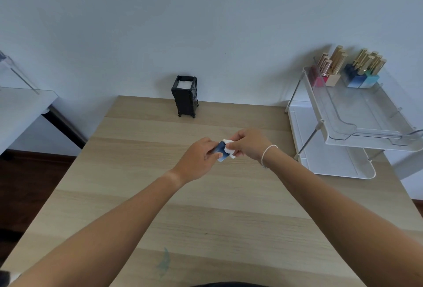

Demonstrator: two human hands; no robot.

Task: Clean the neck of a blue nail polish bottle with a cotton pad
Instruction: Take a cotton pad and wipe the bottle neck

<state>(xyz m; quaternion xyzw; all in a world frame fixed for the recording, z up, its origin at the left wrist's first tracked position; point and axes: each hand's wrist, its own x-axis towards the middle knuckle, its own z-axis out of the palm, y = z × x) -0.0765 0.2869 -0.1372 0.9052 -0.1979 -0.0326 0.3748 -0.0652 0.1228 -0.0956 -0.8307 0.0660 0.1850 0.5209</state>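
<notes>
Two bare hands meet over the middle of the pale wooden table (160, 206), both raised a little above its surface. The left hand (198, 160) grips a small square blue nail polish bottle (221, 149) by its base, thumb on the near face and fingers wrapped behind, with the bottle tipped so its top points toward three o'clock. The right hand (248, 143), with a thin white bracelet (267, 152) on its wrist, pinches a white cotton pad (229, 147) folded around the bottle's upper end. The neck itself is hidden under the pad and fingers, so I cannot tell whether a cap is on it.

At twelve o'clock from the hands, near the table's far edge by the wall, stands a tall black ornate holder (185, 96), upright on small feet, with white pads showing at its open top. Out at two o'clock sits a white two-tier rack (332, 149) with a clear plastic upper tray (366, 121). At that tray's far end stands a cluster of gold-capped nail polish bottles (350, 66) in red, cream, dark blue and teal, touching one another. A faint bluish smear (164, 261) marks the table at six o'clock, near the front edge.
</notes>
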